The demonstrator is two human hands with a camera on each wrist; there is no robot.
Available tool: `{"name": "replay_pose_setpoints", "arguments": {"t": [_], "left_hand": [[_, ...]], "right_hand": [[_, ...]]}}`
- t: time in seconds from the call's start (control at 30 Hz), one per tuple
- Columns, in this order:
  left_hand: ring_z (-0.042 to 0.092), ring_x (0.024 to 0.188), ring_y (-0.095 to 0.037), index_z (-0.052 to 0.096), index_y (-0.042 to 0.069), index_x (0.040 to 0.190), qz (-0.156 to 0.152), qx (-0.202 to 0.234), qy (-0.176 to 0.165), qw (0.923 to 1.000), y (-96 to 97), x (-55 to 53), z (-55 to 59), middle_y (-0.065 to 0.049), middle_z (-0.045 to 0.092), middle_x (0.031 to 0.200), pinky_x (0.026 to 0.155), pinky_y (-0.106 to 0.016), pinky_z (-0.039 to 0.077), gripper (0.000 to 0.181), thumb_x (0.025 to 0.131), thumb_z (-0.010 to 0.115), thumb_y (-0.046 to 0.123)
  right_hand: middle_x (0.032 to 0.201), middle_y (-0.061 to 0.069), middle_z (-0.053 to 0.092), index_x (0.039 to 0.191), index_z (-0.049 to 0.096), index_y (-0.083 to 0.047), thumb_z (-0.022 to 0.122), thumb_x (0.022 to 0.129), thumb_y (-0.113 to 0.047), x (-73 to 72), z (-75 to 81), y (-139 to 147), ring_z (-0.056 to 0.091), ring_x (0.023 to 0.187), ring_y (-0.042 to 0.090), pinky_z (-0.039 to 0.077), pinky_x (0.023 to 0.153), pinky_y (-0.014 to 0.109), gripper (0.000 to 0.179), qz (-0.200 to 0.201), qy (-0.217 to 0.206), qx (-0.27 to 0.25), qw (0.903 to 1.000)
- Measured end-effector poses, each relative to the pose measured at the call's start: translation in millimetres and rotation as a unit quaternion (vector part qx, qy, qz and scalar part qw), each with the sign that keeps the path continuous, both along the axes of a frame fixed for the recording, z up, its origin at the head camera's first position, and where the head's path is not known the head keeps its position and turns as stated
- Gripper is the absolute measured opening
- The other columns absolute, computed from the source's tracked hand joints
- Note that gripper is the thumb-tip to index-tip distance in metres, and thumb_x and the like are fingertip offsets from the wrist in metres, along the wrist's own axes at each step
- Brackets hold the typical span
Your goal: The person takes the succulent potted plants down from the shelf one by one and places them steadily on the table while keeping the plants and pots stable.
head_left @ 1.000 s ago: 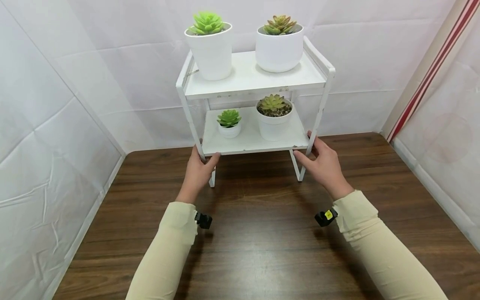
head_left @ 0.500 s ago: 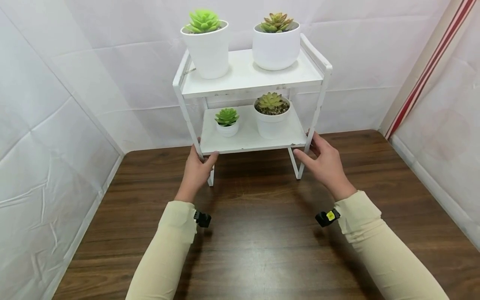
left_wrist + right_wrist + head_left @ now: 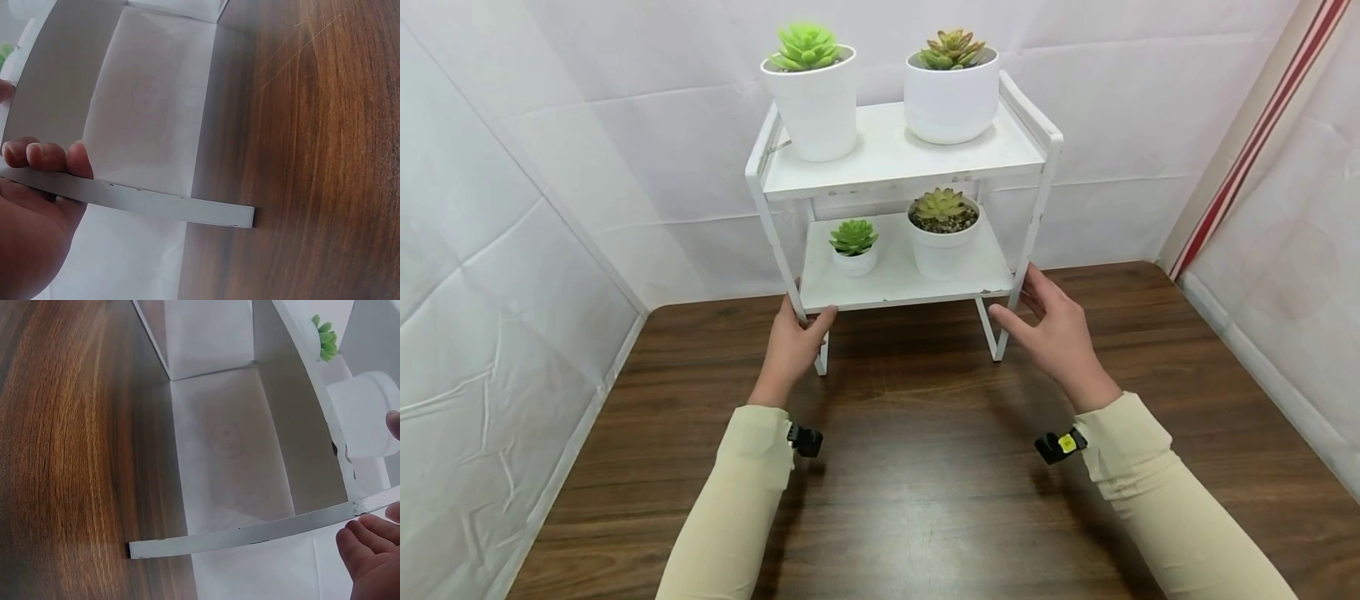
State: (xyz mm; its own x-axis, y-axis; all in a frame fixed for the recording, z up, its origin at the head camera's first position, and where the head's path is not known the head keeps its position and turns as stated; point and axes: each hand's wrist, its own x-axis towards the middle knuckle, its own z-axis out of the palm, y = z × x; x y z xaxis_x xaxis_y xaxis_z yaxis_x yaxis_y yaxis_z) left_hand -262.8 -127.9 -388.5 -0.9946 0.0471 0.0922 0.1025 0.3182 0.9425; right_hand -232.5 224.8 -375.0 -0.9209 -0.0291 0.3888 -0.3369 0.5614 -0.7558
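Note:
A white two-tier shelf [image 3: 891, 185] stands at the back of the wooden table. My left hand [image 3: 792, 343] grips its front left leg low down. In the left wrist view, several fingertips [image 3: 47, 156] curl over that leg [image 3: 150, 201]. My right hand [image 3: 1056, 337] is at the front right leg. In the right wrist view its fingers [image 3: 369, 540] lie along the leg's outer side, not wrapped round it; the thumb [image 3: 394, 424] is on the other side. The upper tier carries a bright green succulent [image 3: 807, 47] and a reddish-green succulent [image 3: 952, 50], both in white pots.
On the lower tier are a small potted succulent [image 3: 853, 237] and a larger one with gravel [image 3: 943, 210]. White sheeting [image 3: 685, 150] hangs behind and at both sides. A red-striped band [image 3: 1262, 142] runs down the right corner. Brown table [image 3: 910, 467] extends in front.
My right hand has shifted slightly to the right and its fingers have come off the leg's inner side. The left hand stays put; the view has shifted a little.

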Motion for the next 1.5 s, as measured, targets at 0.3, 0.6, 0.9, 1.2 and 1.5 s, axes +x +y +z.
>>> {"name": "replay_pose_setpoints", "arguments": {"t": [0.3, 0.6, 0.9, 1.2, 1.5], "left_hand": [[0.043, 0.055, -0.014, 0.02, 0.023, 0.154, 0.003, 0.002, 0.01, 0.9999, -0.4, -2.6, -7.0, 0.001, 0.044, 0.064, 0.054, -0.032, 0.041, 0.078, 0.092, 0.06, 0.049], [0.042, 0.054, -0.014, 0.021, 0.025, 0.154, 0.001, 0.002, 0.012, 0.9999, -0.9, -3.7, -6.5, 0.002, 0.042, 0.062, 0.054, -0.032, 0.041, 0.077, 0.092, 0.06, 0.05], [0.041, 0.052, -0.013, 0.021, 0.023, 0.155, 0.005, 0.004, 0.01, 0.9999, -0.1, -3.8, -6.5, 0.003, 0.04, 0.059, 0.055, -0.032, 0.041, 0.077, 0.093, 0.061, 0.047], [0.042, 0.052, -0.013, 0.024, 0.023, 0.153, 0.008, 0.012, 0.011, 0.9998, 0.8, -5.1, -6.9, 0.003, 0.041, 0.059, 0.054, -0.031, 0.041, 0.074, 0.093, 0.061, 0.045], [0.041, 0.052, -0.013, 0.023, 0.022, 0.154, 0.006, 0.004, 0.017, 0.9998, 0.1, -6.2, -9.4, 0.003, 0.04, 0.059, 0.056, -0.032, 0.041, 0.076, 0.093, 0.06, 0.048]], "right_hand": [[0.147, 0.011, 0.047, 0.153, 0.029, -0.025, 0.07, 0.088, -0.042, 7.2, 1.9, 1.6, 0.047, 0.134, 0.029, 0.041, 0.106, 0.044, 0.079, -0.005, 0.0, 0.013, 0.9999], [0.15, 0.01, 0.043, 0.154, 0.028, -0.021, 0.069, 0.088, -0.044, 15.4, 7.0, 0.7, 0.046, 0.135, 0.029, 0.04, 0.107, 0.044, 0.081, -0.013, -0.006, 0.022, 0.9996], [0.148, 0.015, 0.045, 0.153, 0.031, -0.014, 0.074, 0.087, -0.033, 26.0, 9.7, -1.1, 0.048, 0.132, 0.032, 0.042, 0.104, 0.042, 0.081, -0.014, 0.044, 0.053, 0.9975], [0.146, 0.016, 0.047, 0.15, 0.037, -0.011, 0.077, 0.084, -0.02, 35.2, 12.8, -7.7, 0.052, 0.128, 0.035, 0.044, 0.101, 0.04, 0.078, -0.01, 0.091, 0.048, 0.9947], [0.147, 0.013, 0.045, 0.151, 0.035, -0.014, 0.078, 0.083, -0.018, 35.5, 19.9, -17.5, 0.051, 0.129, 0.033, 0.043, 0.102, 0.039, 0.081, 0.008, 0.093, 0.043, 0.9947]]}}
